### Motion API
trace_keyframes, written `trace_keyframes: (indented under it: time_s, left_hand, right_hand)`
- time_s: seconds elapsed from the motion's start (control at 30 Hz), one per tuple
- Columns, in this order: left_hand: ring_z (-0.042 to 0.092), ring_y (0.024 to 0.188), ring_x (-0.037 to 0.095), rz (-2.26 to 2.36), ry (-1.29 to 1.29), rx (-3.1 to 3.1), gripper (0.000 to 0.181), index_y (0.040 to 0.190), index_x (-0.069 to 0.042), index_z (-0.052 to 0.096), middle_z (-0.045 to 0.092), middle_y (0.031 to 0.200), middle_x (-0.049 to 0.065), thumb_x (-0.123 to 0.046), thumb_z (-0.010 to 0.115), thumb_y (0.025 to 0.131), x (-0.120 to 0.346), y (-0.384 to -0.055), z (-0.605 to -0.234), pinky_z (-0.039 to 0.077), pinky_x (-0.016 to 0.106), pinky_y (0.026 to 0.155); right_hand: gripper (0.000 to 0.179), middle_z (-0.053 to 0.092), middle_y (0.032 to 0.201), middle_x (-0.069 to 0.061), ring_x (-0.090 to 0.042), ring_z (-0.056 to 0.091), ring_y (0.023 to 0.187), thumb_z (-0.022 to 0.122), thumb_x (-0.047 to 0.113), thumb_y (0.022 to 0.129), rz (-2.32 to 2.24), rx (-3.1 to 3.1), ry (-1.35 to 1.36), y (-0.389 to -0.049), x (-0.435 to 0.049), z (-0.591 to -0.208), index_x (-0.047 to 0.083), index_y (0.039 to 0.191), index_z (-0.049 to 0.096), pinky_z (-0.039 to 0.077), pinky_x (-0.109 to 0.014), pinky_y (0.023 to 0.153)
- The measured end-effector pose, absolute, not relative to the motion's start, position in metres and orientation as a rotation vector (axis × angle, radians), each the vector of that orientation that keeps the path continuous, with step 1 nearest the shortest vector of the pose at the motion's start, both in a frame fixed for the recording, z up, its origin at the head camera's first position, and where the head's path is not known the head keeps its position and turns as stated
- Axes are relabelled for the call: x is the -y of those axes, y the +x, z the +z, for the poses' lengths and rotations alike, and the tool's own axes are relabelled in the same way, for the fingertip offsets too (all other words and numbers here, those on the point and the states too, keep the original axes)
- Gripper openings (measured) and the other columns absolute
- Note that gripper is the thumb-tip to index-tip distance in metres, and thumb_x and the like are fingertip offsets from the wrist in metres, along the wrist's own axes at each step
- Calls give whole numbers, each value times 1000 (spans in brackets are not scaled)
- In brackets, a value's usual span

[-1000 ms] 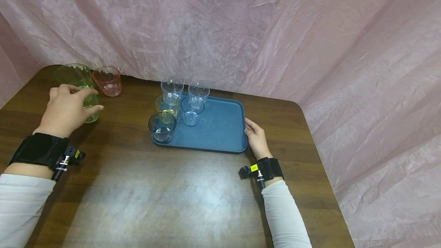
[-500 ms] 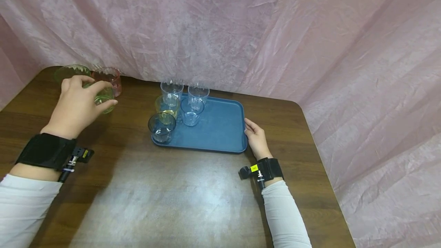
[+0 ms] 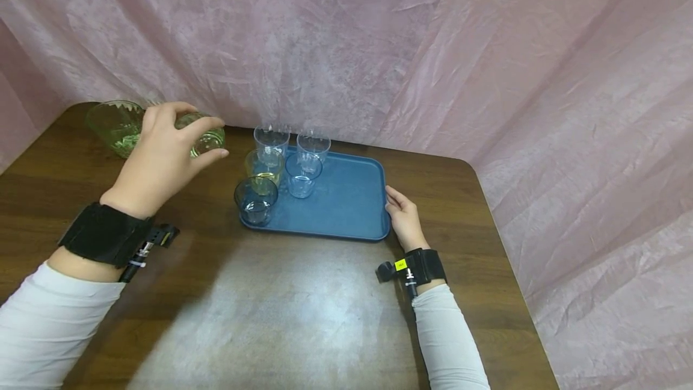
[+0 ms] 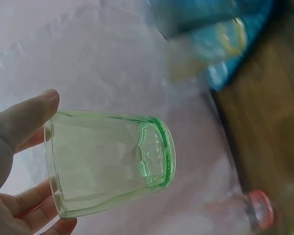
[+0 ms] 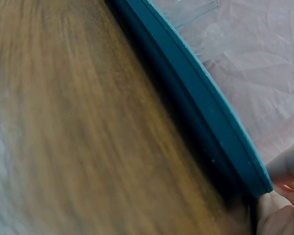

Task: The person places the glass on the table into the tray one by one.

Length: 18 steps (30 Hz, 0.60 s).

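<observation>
My left hand grips a green glass near its rim, thumb on one side and fingers on the other. The glass is held above the table, tilted sideways in the left wrist view. To its right lies a blue tray. On the tray's left part stand a dark grey glass, a yellow glass and a blue-tinted glass. Two clear glasses are at its back edge. My right hand holds the tray's right rim between thumb and fingers.
A larger green glass vessel stands at the table's back left. A red glass shows in the left wrist view; my left hand hides it in the head view. A pink curtain hangs behind the wooden table.
My left hand has lifted the green glass off the table and carried it right, past the larger green vessel and in front of the red glass. The right hand and tray stay put.
</observation>
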<state>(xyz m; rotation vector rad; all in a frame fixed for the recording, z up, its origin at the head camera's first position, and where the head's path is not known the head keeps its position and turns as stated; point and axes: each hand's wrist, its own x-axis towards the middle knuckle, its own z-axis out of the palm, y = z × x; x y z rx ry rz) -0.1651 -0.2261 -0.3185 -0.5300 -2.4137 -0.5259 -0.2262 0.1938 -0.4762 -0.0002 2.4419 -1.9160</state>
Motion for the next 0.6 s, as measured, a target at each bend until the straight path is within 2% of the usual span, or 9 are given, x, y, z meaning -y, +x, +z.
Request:
trace_keyframes:
  time_s: [0.27, 0.6]
  left_hand:
    - [41, 111, 52, -503, -679, 2360, 43, 113, -7, 65, 50, 117, 34, -18, 80, 75, 191, -165, -308, 35, 65, 93]
    - [41, 112, 50, -490, -785, 2357, 43, 116, -8, 65, 50, 118, 31, -22, 79, 77, 168, -168, -304, 37, 61, 94]
  right_hand:
    - [43, 44, 146, -17, -21, 43, 132, 43, 0, 97, -1905, -2436, 15, -225, -195, -475, 1, 141, 43, 36, -39, 110]
    - [43, 45, 145, -18, -21, 44, 131, 43, -1, 97, -1907, -2435, 22, -224, -196, -474, 1, 140, 44, 36, -39, 110]
